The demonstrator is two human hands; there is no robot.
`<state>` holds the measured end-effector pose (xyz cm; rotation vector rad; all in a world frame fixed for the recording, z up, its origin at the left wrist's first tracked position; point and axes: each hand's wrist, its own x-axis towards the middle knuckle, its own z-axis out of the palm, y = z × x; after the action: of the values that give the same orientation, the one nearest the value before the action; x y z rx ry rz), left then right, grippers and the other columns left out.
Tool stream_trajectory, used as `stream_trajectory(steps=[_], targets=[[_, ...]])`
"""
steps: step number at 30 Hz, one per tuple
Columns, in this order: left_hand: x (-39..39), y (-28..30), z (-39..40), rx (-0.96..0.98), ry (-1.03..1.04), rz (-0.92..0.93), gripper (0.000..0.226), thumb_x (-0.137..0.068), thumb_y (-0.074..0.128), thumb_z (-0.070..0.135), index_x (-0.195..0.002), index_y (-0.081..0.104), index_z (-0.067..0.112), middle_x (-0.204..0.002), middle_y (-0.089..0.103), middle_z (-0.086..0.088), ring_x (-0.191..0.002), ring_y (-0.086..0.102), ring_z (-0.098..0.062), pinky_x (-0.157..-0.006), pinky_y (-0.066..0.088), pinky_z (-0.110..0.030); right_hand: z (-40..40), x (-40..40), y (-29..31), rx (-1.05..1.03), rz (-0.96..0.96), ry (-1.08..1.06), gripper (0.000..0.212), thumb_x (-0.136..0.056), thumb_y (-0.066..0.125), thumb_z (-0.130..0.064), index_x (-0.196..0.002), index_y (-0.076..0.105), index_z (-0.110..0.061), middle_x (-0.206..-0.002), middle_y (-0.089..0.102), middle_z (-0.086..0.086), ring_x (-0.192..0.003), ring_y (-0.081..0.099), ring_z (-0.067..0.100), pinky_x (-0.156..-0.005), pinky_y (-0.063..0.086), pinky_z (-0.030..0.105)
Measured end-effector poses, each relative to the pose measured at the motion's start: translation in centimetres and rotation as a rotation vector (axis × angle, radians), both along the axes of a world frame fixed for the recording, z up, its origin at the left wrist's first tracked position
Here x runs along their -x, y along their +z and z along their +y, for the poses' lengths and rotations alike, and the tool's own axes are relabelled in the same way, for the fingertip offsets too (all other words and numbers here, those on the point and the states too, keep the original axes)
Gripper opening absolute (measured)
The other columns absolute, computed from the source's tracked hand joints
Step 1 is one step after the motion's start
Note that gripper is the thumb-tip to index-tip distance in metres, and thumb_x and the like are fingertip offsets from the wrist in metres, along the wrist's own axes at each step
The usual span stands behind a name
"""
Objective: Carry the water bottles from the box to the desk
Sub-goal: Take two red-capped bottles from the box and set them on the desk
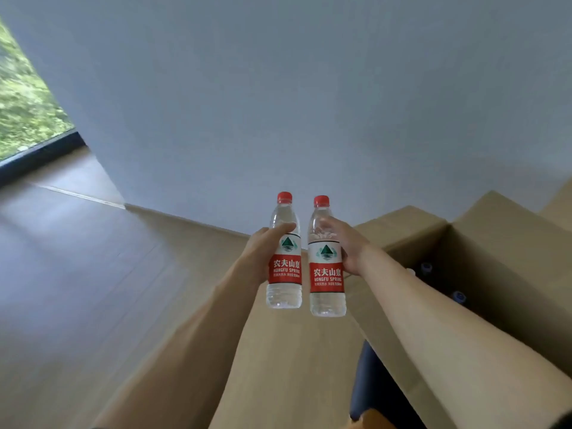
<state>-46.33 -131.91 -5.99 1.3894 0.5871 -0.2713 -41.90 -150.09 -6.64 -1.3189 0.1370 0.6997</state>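
Observation:
Two clear water bottles with red caps and red-and-white labels are held upright in front of me. My left hand (261, 249) grips the left bottle (284, 267) around its upper body. My right hand (348, 246) grips the right bottle (327, 274) the same way. They hang side by side in the air, almost touching. At the right stands an open cardboard box (495, 230), and inside it I see the blue caps of other bottles (458, 297). The desk is not in view.
A plain grey wall (309, 103) rises close ahead. Light wooden floor (93, 274) stretches to the left toward a floor-level window (24, 103) with greenery outside. The box's flaps (399, 224) stick out at the right.

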Motion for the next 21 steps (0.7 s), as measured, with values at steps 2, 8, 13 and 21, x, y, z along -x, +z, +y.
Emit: stream_trajectory(steps=[2,8,13,21], targets=[[1.8,0.2,4.0,0.019,0.087,0.015,0.048,-0.081,0.083,0.030,-0.118,0.060,0.009,-0.095,0.077,-0.018,-0.081,0.077,-0.033,-0.071,0.063,-0.046,4.2,0.3,0.0,0.017,-0.009,0.069,0.034,-0.094,0.064,-0.039,-0.112,0.058,-0.011,-0.085,0.071,0.010,-0.073,0.069,0.025,-0.073,0.057,0.037],[8.6,0.6,15.5,0.068,0.293,0.017,0.052,-0.086,0.078,0.029,-0.129,0.056,0.011,-0.109,0.075,-0.020,-0.084,0.076,-0.033,-0.067,0.063,-0.045,17.8,3.3,0.6,0.034,-0.012,0.322,0.064,-0.092,0.061,-0.058,-0.133,0.057,-0.009,-0.121,0.071,0.017,-0.112,0.068,0.036,-0.098,0.055,0.048],[14.4,1.2,24.5,0.118,0.423,0.001,0.048,-0.089,0.074,0.029,-0.129,0.057,0.010,-0.112,0.073,-0.022,-0.080,0.074,-0.033,-0.070,0.063,-0.044,28.2,6.6,1.2,0.036,0.014,0.488,0.065,-0.092,0.056,-0.063,-0.134,0.057,-0.013,-0.116,0.074,0.015,-0.104,0.072,0.032,-0.084,0.059,0.042],[20.5,0.8,36.0,0.108,0.569,-0.017,0.050,-0.084,0.078,0.033,-0.124,0.059,0.009,-0.105,0.076,-0.020,-0.090,0.075,-0.036,-0.080,0.062,-0.048,42.3,11.0,0.7,0.094,-0.010,0.663,0.077,-0.079,0.064,-0.073,-0.128,0.061,-0.013,-0.118,0.073,0.016,-0.111,0.069,0.037,-0.106,0.047,0.056]])
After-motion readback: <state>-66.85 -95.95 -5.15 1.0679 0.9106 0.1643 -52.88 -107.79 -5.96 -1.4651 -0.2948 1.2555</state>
